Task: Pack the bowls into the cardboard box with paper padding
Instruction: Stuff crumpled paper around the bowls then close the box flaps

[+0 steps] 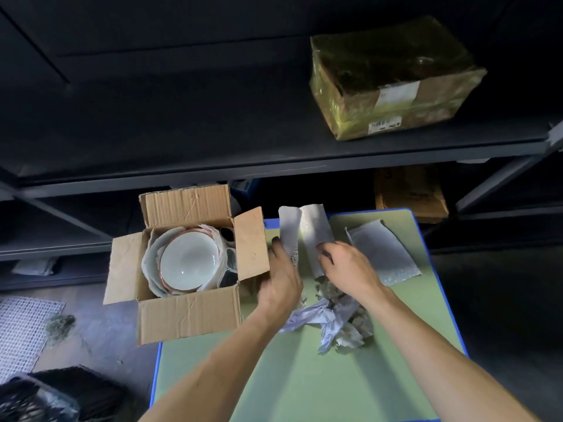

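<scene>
Gripping sheet [307, 229] at both edges: left hand [283, 271] and right hand [347, 269] curl on it, likely readying top padding. Bowl [189, 260] sits in box [185, 318], just left of the hands, cushioned by paper [151, 257].

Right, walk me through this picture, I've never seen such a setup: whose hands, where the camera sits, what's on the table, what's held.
No machine here: a person's two bare hands, filmed by a head-worn camera looking down. The left hand and right hand both hold a pale grey padding sheet. On the green, blue-edged table lie crumpled white paper and a bubble-wrap sheet. The open brown cardboard box holds a white, red-rimmed bowl amid paper.
</scene>
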The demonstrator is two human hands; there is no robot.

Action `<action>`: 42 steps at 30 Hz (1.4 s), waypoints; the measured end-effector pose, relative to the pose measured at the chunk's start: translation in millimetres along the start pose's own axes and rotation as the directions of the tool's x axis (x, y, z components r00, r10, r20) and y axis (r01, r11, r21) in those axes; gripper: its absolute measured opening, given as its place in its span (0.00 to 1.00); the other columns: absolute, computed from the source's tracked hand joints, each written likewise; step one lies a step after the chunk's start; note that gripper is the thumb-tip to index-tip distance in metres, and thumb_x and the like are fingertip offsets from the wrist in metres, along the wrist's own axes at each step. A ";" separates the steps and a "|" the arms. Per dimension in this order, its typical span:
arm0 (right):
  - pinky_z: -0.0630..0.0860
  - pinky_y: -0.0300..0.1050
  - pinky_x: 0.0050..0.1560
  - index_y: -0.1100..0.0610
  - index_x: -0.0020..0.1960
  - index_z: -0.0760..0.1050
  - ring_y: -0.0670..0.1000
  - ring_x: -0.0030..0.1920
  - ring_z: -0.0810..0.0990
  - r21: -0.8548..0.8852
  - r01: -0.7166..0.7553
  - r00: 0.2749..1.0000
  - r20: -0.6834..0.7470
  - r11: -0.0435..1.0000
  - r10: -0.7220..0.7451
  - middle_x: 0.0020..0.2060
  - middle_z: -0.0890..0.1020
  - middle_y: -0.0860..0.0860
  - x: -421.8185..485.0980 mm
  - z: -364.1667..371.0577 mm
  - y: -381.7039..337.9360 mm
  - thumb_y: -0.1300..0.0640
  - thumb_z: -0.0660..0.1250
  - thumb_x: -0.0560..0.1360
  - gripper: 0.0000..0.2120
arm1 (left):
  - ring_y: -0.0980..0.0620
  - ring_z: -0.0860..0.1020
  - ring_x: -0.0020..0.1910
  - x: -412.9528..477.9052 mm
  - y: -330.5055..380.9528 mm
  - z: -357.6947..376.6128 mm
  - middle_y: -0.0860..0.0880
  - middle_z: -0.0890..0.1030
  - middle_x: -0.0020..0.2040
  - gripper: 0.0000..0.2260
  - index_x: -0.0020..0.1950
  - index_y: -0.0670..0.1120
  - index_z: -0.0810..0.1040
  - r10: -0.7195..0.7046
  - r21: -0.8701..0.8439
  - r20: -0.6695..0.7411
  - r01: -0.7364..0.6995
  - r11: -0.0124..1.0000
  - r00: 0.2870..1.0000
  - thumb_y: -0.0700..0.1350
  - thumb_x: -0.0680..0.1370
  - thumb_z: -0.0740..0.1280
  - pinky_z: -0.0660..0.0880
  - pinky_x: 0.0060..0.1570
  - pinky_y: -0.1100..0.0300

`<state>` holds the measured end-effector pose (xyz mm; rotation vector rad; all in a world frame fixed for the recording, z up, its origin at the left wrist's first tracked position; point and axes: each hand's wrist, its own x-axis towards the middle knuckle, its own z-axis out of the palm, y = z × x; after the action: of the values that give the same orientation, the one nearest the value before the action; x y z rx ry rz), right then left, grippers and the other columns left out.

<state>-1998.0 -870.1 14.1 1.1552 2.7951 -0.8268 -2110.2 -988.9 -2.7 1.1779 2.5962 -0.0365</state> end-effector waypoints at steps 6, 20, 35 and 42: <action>0.78 0.49 0.53 0.48 0.61 0.77 0.50 0.52 0.82 0.278 -0.159 0.983 0.134 0.947 0.126 0.51 0.84 0.47 -3.8 -6.8 -12.6 0.38 0.58 0.80 0.19 | 0.45 0.80 0.38 -34.8 12.4 -27.4 0.46 0.75 0.47 0.11 0.59 0.44 0.66 0.089 -0.377 -0.184 -0.154 0.913 0.979 0.44 0.78 0.60 0.77 0.29 0.54; 0.75 0.32 0.42 0.45 0.55 0.77 0.36 0.46 0.80 0.621 -0.125 0.991 0.037 0.774 0.130 0.48 0.83 0.41 -35.5 -67.6 -71.2 0.44 0.72 0.73 0.13 | 0.44 0.79 0.43 -54.3 1.1 -99.4 0.45 0.80 0.52 0.27 0.77 0.53 0.54 0.156 -0.729 -0.181 -0.239 0.642 0.971 0.44 0.80 0.59 0.72 0.39 0.54; 0.80 0.47 0.38 0.57 0.49 0.76 0.47 0.32 0.80 0.639 -0.128 0.985 0.172 0.758 0.022 0.34 0.79 0.52 -41.7 -68.1 -178.1 0.49 0.60 0.82 0.13 | 0.52 0.76 0.45 -71.1 -81.7 -128.0 0.49 0.77 0.49 0.15 0.67 0.57 0.68 0.108 -0.824 -0.244 -0.264 0.501 0.964 0.55 0.84 0.49 0.76 0.48 0.48; 0.83 0.51 0.37 0.55 0.50 0.76 0.52 0.36 0.85 0.565 -0.109 0.993 0.106 0.818 0.059 0.39 0.84 0.54 -28.0 -38.0 -225.2 0.48 0.65 0.79 0.10 | 0.50 0.73 0.64 -71.5 -132.4 -128.2 0.50 0.71 0.68 0.24 0.78 0.54 0.57 0.099 -0.747 -0.211 -0.225 0.625 0.973 0.51 0.82 0.58 0.75 0.59 0.47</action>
<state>-2118.7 -1003.3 157.7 1.2398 2.4604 -1.7379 -2195.6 -1111.3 126.8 1.0640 2.1619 1.1347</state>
